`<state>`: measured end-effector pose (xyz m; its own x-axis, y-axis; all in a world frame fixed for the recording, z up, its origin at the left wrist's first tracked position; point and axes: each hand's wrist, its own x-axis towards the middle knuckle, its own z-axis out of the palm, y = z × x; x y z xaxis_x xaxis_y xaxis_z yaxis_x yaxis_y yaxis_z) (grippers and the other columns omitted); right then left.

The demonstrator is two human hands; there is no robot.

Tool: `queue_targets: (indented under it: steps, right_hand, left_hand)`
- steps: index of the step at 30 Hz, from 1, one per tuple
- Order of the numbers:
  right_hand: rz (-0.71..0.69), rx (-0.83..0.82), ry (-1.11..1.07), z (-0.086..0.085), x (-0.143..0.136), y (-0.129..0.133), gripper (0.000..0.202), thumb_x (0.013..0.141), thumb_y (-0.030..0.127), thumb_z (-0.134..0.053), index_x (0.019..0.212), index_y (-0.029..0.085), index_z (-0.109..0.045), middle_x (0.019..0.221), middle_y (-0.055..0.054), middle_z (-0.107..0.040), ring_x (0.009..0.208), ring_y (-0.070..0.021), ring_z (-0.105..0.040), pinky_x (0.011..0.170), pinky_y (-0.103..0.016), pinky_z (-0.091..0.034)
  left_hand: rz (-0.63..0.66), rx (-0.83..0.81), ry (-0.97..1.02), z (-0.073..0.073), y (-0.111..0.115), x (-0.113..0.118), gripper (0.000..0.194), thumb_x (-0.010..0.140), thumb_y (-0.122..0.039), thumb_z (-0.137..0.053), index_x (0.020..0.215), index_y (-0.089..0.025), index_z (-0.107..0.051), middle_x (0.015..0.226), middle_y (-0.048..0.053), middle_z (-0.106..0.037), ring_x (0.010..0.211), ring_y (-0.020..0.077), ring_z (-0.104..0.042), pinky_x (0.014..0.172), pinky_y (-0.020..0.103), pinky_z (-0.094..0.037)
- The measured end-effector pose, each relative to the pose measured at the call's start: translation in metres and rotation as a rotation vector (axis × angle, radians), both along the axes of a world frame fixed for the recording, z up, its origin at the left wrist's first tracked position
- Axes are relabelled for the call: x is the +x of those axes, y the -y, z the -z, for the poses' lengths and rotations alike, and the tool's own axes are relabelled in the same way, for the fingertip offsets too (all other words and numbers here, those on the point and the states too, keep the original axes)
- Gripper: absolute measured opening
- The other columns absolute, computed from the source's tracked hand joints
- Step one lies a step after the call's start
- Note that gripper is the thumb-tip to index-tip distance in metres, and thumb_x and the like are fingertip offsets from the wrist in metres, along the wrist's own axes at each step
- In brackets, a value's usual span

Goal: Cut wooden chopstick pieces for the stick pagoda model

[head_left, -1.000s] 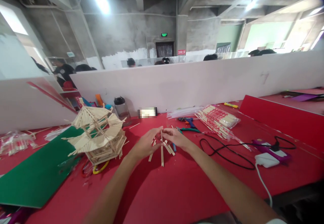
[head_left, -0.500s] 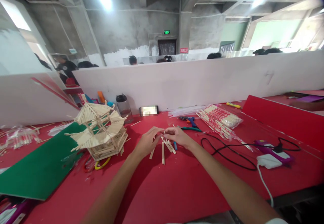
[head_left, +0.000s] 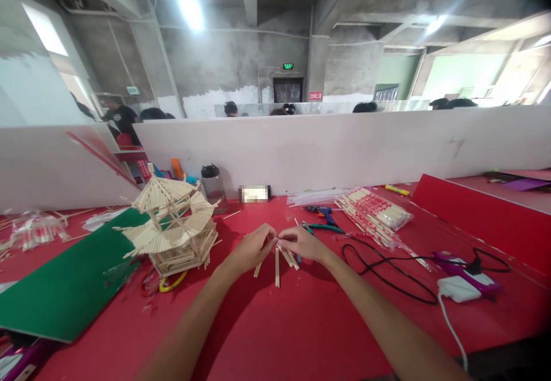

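My left hand (head_left: 253,248) and my right hand (head_left: 305,243) meet at the middle of the red table (head_left: 275,335), fingertips pinched close together. Whatever lies between the fingertips is too small to make out. Short wooden sticks (head_left: 278,269) lie just below and between the hands, some partly hidden by the fingers. To the left stands a pagoda-like model made of sticks (head_left: 176,229). Beyond my right hand are pliers with green handles (head_left: 325,228) and a blue glue gun (head_left: 326,214).
A green board (head_left: 69,283) lies at the left, near yellow-handled scissors (head_left: 173,282). A bottle (head_left: 213,189) and a phone (head_left: 255,193) stand by the white partition (head_left: 322,151). Bagged sticks (head_left: 374,212), a black cable (head_left: 387,298) and a white adapter (head_left: 458,290) are at the right.
The camera view has tilted slightly, so the scene sits a little lower. Both hands remain together, with the fingertips closer to each other and the right hand covering more of the sticks.
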<state>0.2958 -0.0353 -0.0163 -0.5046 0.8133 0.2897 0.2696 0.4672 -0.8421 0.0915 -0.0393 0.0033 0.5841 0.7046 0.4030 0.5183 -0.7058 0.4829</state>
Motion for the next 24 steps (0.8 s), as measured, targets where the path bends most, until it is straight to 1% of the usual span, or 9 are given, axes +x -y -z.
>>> queue_targets:
  steps: [3, 5, 8, 10, 14, 16, 19, 21, 24]
  right_hand:
    - [0.037, 0.091, 0.037, -0.006, -0.001, 0.006, 0.035, 0.088, 0.042, -0.054, 0.065, 0.016, -0.057, 0.058, 0.003, -0.050, 0.055, -0.0100, -0.045, 0.053, -0.021, -0.033]
    - [0.034, 0.075, 0.035, -0.007, -0.001, 0.008, 0.033, 0.089, 0.040, -0.052, 0.067, 0.016, -0.058, 0.059, 0.002, -0.054, 0.054, -0.0100, -0.048, 0.052, -0.021, -0.035]
    - [0.003, -0.013, 0.021, -0.006, -0.001, 0.008, 0.034, 0.090, 0.040, -0.049, 0.071, 0.015, -0.061, 0.065, -0.001, -0.062, 0.054, -0.0108, -0.054, 0.053, -0.021, -0.039]
    - [-0.006, -0.073, -0.007, -0.004, -0.001, 0.007, 0.034, 0.089, 0.043, -0.051, 0.074, 0.016, -0.063, 0.067, -0.002, -0.065, 0.053, -0.0113, -0.055, 0.053, -0.021, -0.041]
    - [-0.022, -0.228, -0.145, 0.000, -0.006, 0.006, 0.028, 0.086, 0.044, -0.056, 0.081, 0.017, -0.062, 0.071, -0.002, -0.069, 0.053, -0.0120, -0.057, 0.051, -0.022, -0.043]
    - [0.015, -0.286, -0.241, 0.002, -0.009, 0.004, 0.026, 0.084, 0.043, -0.058, 0.083, 0.017, -0.062, 0.067, 0.000, -0.067, 0.052, -0.0118, -0.056, 0.049, -0.021, -0.041]
    - [0.165, -0.298, -0.371, 0.004, -0.008, -0.004, 0.024, 0.082, 0.042, -0.059, 0.081, 0.018, -0.061, 0.061, 0.001, -0.063, 0.047, -0.0104, -0.051, 0.044, -0.020, -0.037]
    - [0.245, -0.300, -0.439, 0.006, -0.001, -0.010, 0.024, 0.082, 0.042, -0.060, 0.081, 0.018, -0.059, 0.065, 0.000, -0.065, 0.051, -0.0107, -0.053, 0.046, -0.020, -0.037]
    - [0.257, -0.342, -0.546, 0.007, 0.011, -0.017, 0.026, 0.080, 0.043, -0.064, 0.085, 0.018, -0.061, 0.078, -0.003, -0.069, 0.059, -0.0115, -0.057, 0.050, -0.021, -0.041]
  left_hand:
    - [0.011, 0.009, -0.023, 0.002, -0.001, -0.001, 0.015, 0.096, -0.033, -0.041, 0.090, -0.021, -0.047, 0.085, 0.000, -0.056, 0.072, 0.0125, -0.050, 0.065, 0.024, -0.039]
    - [0.001, 0.020, -0.037, 0.004, -0.002, -0.001, 0.014, 0.096, -0.032, -0.041, 0.090, -0.021, -0.047, 0.086, 0.000, -0.055, 0.072, 0.0125, -0.050, 0.066, 0.024, -0.039]
    - [-0.009, 0.033, -0.080, 0.005, -0.003, -0.002, 0.012, 0.096, -0.031, -0.040, 0.092, -0.021, -0.046, 0.087, -0.001, -0.055, 0.072, 0.0124, -0.050, 0.066, 0.024, -0.039]
    - [-0.013, 0.041, -0.116, 0.003, -0.003, -0.002, 0.012, 0.096, -0.031, -0.039, 0.093, -0.021, -0.046, 0.089, 0.000, -0.055, 0.072, 0.0123, -0.050, 0.066, 0.024, -0.038]
    - [-0.042, 0.073, -0.186, -0.003, 0.000, -0.001, 0.016, 0.097, -0.034, -0.036, 0.094, -0.022, -0.045, 0.091, 0.000, -0.054, 0.071, 0.0125, -0.051, 0.063, 0.024, -0.037]
    - [-0.046, 0.095, -0.228, -0.006, 0.003, 0.001, 0.018, 0.098, -0.035, -0.034, 0.094, -0.021, -0.045, 0.091, 0.000, -0.054, 0.070, 0.0124, -0.051, 0.062, 0.024, -0.036]
    - [-0.042, 0.134, -0.280, -0.010, 0.008, 0.003, 0.016, 0.097, -0.032, -0.034, 0.093, -0.021, -0.045, 0.091, 0.000, -0.055, 0.070, 0.0124, -0.052, 0.062, 0.024, -0.035]
    - [-0.063, 0.149, -0.286, -0.010, 0.008, 0.004, 0.013, 0.096, -0.029, -0.035, 0.095, -0.021, -0.045, 0.090, 0.000, -0.055, 0.069, 0.0125, -0.052, 0.062, 0.024, -0.036]
    - [-0.156, 0.152, -0.297, -0.008, 0.001, 0.000, 0.008, 0.094, -0.025, -0.038, 0.097, -0.021, -0.045, 0.091, 0.001, -0.058, 0.069, 0.0130, -0.054, 0.064, 0.024, -0.037]
